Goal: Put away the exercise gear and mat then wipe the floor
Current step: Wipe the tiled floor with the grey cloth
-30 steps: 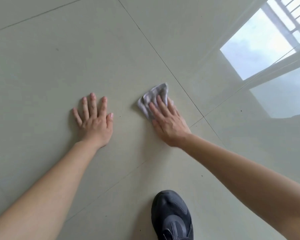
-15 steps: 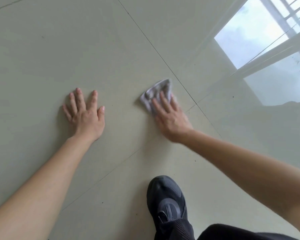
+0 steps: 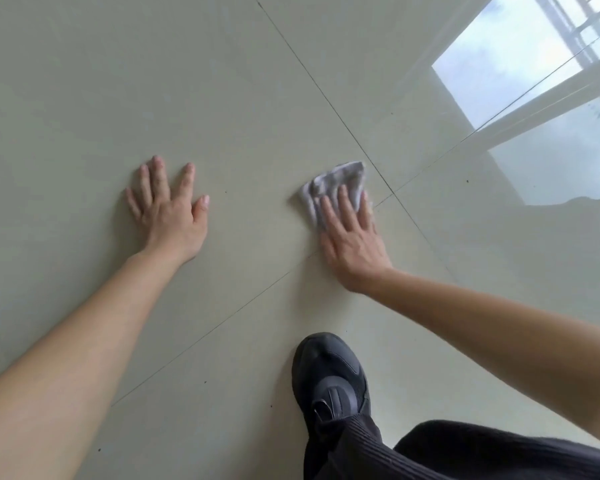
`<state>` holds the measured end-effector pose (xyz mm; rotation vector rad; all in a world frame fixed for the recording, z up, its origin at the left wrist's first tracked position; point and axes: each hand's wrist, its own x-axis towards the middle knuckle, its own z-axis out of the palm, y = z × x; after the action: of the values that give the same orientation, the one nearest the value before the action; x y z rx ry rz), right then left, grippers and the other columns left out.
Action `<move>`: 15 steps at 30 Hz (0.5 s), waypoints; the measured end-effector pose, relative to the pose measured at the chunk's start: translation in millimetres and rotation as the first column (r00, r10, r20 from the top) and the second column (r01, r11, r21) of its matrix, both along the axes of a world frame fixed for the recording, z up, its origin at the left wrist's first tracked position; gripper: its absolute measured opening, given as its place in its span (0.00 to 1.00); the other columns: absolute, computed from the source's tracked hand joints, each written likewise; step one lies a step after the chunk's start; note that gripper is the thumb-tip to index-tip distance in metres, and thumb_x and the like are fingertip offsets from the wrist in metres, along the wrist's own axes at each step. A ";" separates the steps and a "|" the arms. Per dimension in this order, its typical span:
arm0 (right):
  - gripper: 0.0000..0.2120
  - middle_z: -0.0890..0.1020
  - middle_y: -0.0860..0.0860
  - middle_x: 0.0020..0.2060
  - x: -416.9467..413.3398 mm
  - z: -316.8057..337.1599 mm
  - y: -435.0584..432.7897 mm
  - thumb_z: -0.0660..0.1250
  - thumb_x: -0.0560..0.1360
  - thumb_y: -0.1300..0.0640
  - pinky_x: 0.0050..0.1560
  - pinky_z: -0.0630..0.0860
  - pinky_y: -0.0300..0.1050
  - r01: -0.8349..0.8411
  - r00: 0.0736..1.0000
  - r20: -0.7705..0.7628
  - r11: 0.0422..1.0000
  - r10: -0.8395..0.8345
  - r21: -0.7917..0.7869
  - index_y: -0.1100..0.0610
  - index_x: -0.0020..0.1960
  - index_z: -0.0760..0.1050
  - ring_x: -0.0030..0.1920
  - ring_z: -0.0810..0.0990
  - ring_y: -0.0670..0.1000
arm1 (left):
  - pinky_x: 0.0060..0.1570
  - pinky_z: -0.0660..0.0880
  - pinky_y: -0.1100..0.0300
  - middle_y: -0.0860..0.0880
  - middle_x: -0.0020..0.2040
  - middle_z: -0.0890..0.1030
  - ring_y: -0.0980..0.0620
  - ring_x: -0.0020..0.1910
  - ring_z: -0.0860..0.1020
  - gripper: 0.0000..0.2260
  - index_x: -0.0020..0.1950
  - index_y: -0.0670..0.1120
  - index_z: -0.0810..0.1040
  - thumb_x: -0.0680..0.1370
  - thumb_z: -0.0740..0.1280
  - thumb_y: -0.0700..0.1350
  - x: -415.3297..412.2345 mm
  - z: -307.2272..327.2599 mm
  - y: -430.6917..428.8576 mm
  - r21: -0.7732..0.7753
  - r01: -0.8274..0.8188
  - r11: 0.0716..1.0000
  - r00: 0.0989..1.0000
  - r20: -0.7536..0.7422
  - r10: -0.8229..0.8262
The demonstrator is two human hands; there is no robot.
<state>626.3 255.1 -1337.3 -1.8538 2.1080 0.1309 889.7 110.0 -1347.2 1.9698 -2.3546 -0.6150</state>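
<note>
A small crumpled grey cloth (image 3: pixel 336 180) lies on the pale glossy tiled floor (image 3: pixel 243 109), close to where the grout lines cross. My right hand (image 3: pixel 352 239) presses flat on the cloth's near part, fingers spread over it, so that part of the cloth is hidden. My left hand (image 3: pixel 168 211) rests palm down on the bare tile to the left, fingers apart, holding nothing. No exercise gear or mat is in view.
My black shoe (image 3: pixel 329 379) and dark trouser leg (image 3: pixel 465 455) stand on the floor at the bottom, just behind my right hand. A bright window reflection (image 3: pixel 520 60) shines on the tiles at the upper right.
My right hand has slid the cloth a little to the right, nearer the grout crossing. My left hand has stayed planted. My trouser leg has come further into view.
</note>
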 end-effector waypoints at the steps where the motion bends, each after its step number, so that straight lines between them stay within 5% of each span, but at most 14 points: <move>1: 0.29 0.46 0.58 0.82 25.5 1.9 10.0 0.41 0.85 0.44 0.78 0.42 0.66 -0.124 0.991 0.051 0.992 0.124 -0.009 0.53 0.83 0.45 0.81 0.38 0.61 | 0.74 0.43 0.39 0.42 0.81 0.49 0.42 0.80 0.46 0.25 0.79 0.52 0.61 0.82 0.61 0.51 1.1 1.1 0.3 -0.005 -0.004 1.000 1.000 -0.012 0.004; 4: 0.26 0.54 0.57 0.81 78.2 -1.2 20.6 0.51 0.85 0.46 0.79 0.43 0.64 -0.517 0.830 0.182 0.850 0.527 -0.102 0.52 0.82 0.56 0.80 0.44 0.66 | 0.73 0.47 0.37 0.42 0.81 0.52 0.42 0.79 0.50 0.23 0.78 0.50 0.64 0.82 0.60 0.48 18.6 4.4 2.6 -0.065 -0.049 0.997 0.999 -0.014 0.048; 7: 0.24 0.61 0.56 0.80 74.2 -9.2 -32.0 0.57 0.84 0.49 0.79 0.51 0.63 -0.766 0.604 0.145 0.621 0.784 -0.167 0.51 0.80 0.62 0.80 0.51 0.65 | 0.73 0.48 0.36 0.42 0.81 0.54 0.41 0.79 0.51 0.22 0.78 0.48 0.64 0.83 0.58 0.47 52.8 5.9 8.0 -0.100 -0.148 0.984 0.988 0.030 0.152; 9: 0.24 0.59 0.55 0.80 49.7 -13.8 -84.6 0.52 0.85 0.46 0.78 0.54 0.62 -0.738 0.652 0.083 0.656 0.754 -0.159 0.49 0.80 0.61 0.80 0.52 0.64 | 0.73 0.48 0.35 0.42 0.81 0.54 0.41 0.79 0.51 0.23 0.78 0.48 0.63 0.83 0.58 0.48 79.4 6.4 12.9 -0.102 -0.214 0.972 0.973 0.068 0.221; 12: 0.28 0.54 0.55 0.81 15.5 -8.4 -152.8 0.44 0.83 0.39 0.79 0.50 0.61 -0.505 0.861 0.009 0.858 0.508 -0.091 0.46 0.82 0.53 0.81 0.48 0.63 | 0.72 0.47 0.34 0.42 0.81 0.53 0.42 0.79 0.50 0.23 0.78 0.47 0.62 0.83 0.58 0.48 115.8 4.9 22.9 -0.101 -0.281 0.954 0.948 0.124 0.292; 15: 0.29 0.48 0.54 0.82 22.3 -0.3 -182.0 0.44 0.84 0.41 0.79 0.47 0.61 -0.266 0.963 0.023 0.964 0.267 -0.020 0.47 0.82 0.48 0.81 0.43 0.63 | 0.72 0.46 0.33 0.42 0.80 0.54 0.42 0.79 0.51 0.23 0.78 0.46 0.62 0.83 0.56 0.50 144.0 3.0 32.2 -0.109 -0.363 0.925 0.915 0.145 0.377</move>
<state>648.5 73.1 -1337.5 -2.1303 1.8379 0.1520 1033.7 142.2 -1344.1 2.4205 -1.9548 -0.3420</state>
